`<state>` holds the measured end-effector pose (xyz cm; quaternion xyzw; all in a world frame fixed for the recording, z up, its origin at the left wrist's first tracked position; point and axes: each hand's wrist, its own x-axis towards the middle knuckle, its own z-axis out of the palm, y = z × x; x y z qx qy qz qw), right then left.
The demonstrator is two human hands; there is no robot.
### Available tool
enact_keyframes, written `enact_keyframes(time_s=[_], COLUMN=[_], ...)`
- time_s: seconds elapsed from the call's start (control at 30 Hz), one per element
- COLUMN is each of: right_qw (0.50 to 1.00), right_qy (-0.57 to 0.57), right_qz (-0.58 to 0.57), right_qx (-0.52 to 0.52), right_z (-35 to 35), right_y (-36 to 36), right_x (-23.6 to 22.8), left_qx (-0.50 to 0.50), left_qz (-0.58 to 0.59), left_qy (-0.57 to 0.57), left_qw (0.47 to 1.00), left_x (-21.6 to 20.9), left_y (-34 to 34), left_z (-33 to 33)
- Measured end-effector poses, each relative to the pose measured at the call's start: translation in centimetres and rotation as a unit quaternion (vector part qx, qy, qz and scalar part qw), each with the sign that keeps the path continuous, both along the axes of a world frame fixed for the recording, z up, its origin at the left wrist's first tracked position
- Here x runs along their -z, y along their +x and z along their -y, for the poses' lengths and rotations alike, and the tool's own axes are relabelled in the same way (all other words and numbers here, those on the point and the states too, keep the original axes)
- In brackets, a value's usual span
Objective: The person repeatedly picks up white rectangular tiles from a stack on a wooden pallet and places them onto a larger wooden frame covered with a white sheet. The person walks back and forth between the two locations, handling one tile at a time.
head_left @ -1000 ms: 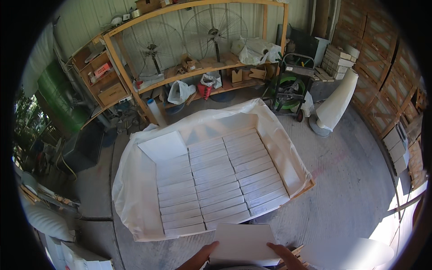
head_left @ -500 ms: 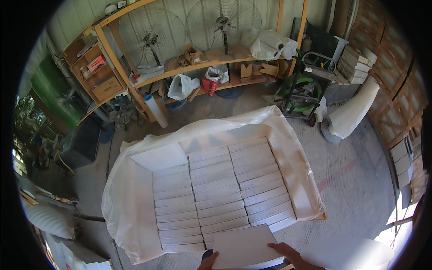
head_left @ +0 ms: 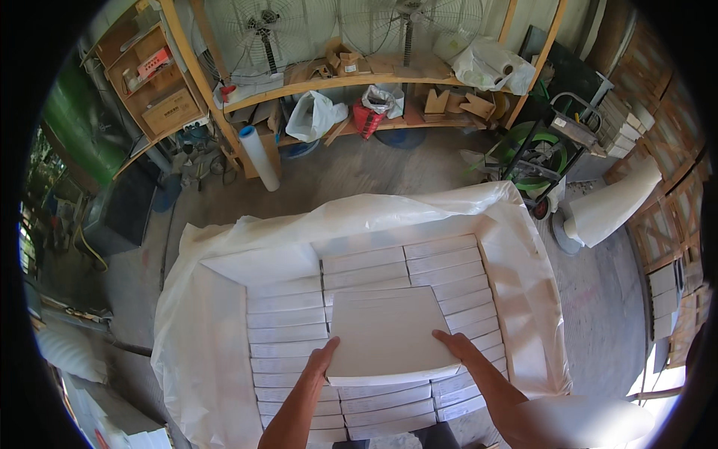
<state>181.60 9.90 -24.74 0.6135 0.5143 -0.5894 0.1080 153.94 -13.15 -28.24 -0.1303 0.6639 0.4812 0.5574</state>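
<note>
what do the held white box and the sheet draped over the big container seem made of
White box: probably matte cardboard, judging by its flat, dull faces. Draped sheet: likely thin plastic, slightly glossy, since it wrinkles and catches highlights.

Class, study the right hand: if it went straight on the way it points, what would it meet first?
The right hand would meet the held white box, whose right side it already touches. Beyond seem to lie the packed boxes, though depth is unclear.
</note>
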Motion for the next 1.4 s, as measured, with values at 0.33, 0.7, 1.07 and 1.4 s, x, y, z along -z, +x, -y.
enact_keyframes(time_s=[0.33,0.7,1.07,1.4], right_qw=[0.998,0.998,0.957,0.968], right_qy=[-0.029,-0.062,0.046,0.198], right_qz=[-0.055,-0.019,-0.282,-0.146], right_qx=[0.001,0.006,0.048,-0.045], right_z=[-9.5,-12.3,-15.7,-18.6], right_y=[-12.6,-15.3,-18.2,-20.8], right_x=[6.7,4.8,-4.2,1.3], left_qx=[-0.033,-0.116,-0.206,-0.150], left_qz=[-0.003,0.044,-0.001,-0.075], left_qy=[0.034,0.056,0.263,0.102], left_qw=[0.999,0.991,0.943,0.981], left_x=[5.4,4.4,-6.4,-5.9], left_y=[-11.1,-12.4,-13.9,-16.9], left_z=[-8.2,-9.0,-13.5,-18.2])
